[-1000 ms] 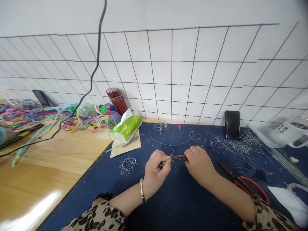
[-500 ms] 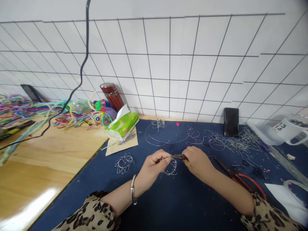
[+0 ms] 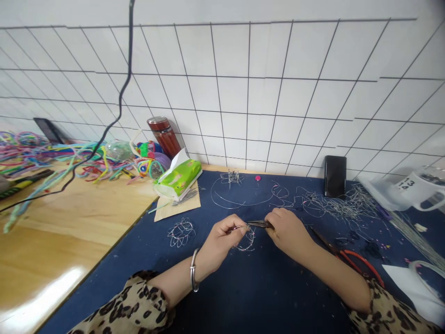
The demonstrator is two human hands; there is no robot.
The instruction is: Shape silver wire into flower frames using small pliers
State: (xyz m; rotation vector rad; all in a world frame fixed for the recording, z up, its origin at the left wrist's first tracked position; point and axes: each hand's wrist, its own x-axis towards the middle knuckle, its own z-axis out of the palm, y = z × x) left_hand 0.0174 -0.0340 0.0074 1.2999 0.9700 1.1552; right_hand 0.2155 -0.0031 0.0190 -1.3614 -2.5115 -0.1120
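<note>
In the centre of the frame, the left hand [image 3: 220, 239] pinches a small wire ring [image 3: 251, 245] between thumb and forefinger; the ring hangs just below and to the right of the fingertips, over the dark blue worktop [image 3: 271, 292]. Right of it, the right hand [image 3: 288, 229] is closed around the handles of a pair of pliers [image 3: 257, 223], whose nose points left, to the top of the ring. The tips are too small here to tell whether they bite the wire.

Left of the left hand lies a looped wire flower [image 3: 181, 232]. Above that, a green tissue pack [image 3: 180, 180] sits on a piece of brown card [image 3: 193, 202], with a red-brown flask [image 3: 165, 138] behind it. At upper centre of the worktop are a small wire frame [image 3: 233, 176] and a pink bead [image 3: 257, 178]. To the right, a black phone [image 3: 335, 176] leans on the tiled wall [image 3: 264, 97] beside a tangle of wire [image 3: 347, 204]. Red-handled scissors [image 3: 363, 266] lie at lower right, partly behind the right forearm, and a white mug [image 3: 413, 189] stands at the right edge. Colourful pipe cleaners [image 3: 100, 160] fill the left.
</note>
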